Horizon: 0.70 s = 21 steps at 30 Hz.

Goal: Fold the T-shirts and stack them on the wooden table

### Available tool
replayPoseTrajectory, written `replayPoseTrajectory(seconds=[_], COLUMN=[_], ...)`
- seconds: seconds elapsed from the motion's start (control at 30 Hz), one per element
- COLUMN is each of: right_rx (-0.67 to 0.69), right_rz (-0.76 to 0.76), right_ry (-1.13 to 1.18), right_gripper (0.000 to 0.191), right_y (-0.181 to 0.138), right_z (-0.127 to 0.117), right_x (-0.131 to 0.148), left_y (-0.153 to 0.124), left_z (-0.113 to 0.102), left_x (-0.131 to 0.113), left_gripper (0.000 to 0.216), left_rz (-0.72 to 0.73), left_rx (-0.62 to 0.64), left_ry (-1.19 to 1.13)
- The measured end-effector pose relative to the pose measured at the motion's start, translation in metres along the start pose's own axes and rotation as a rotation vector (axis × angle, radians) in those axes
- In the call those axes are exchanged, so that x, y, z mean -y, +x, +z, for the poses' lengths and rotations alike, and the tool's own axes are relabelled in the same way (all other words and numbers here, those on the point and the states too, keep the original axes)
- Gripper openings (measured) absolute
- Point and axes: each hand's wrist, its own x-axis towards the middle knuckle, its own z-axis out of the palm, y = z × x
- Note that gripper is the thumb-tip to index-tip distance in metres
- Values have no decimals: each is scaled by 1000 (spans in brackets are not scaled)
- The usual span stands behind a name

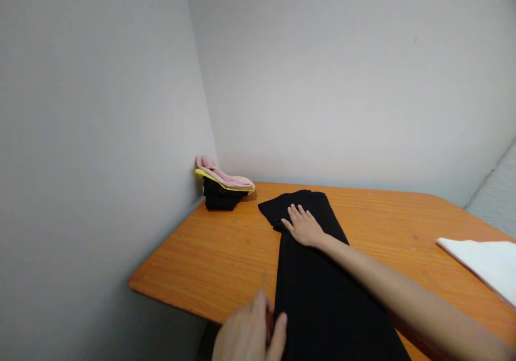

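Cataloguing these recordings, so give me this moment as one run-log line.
left grip: at left edge of black cloth | right grip: flat on cloth | clothes stack: back left of table

Right hand (304, 229) is totally bare, slim forearm (403, 299) uncovered out to 4 o'clock; left hand (243, 330), down at 6 o'clock, bare too.

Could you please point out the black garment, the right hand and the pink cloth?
Black garment (318, 291): head view, on its broad middle.
Right hand (304, 228): head view, on the back of the hand.
Pink cloth (230, 180): head view, on its sloping upper surface.
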Motion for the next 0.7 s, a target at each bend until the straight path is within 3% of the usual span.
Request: replayPoseTrajectory(seconds=[0.1,0.17,0.27,0.33,0.5,0.7], right_rx=[-18,-31,-42,-47,-65,-76], right_rz=[1,-3,-11,-14,-12,-1], right_ry=[-17,-17,-6,6,51,101], right_gripper=[76,76,69,65,68,71], right_y=[-2,-2,-4,-6,-9,-12], right_z=[4,5,4,3,2,-1], right_x=[4,6,9,10,13,15], left_y=[68,126,205,241,281,306], left_z=[-35,-42,-32,-19,3,-3], left_x=[2,6,12,13,20,24], left_gripper=[29,29,31,37,47,32], left_rz=[27,4,-41,-81,-148,-100], left_rx=[-124,-136,-111,-91,-14,150], left_ry=[88,183,230,249,247,109])
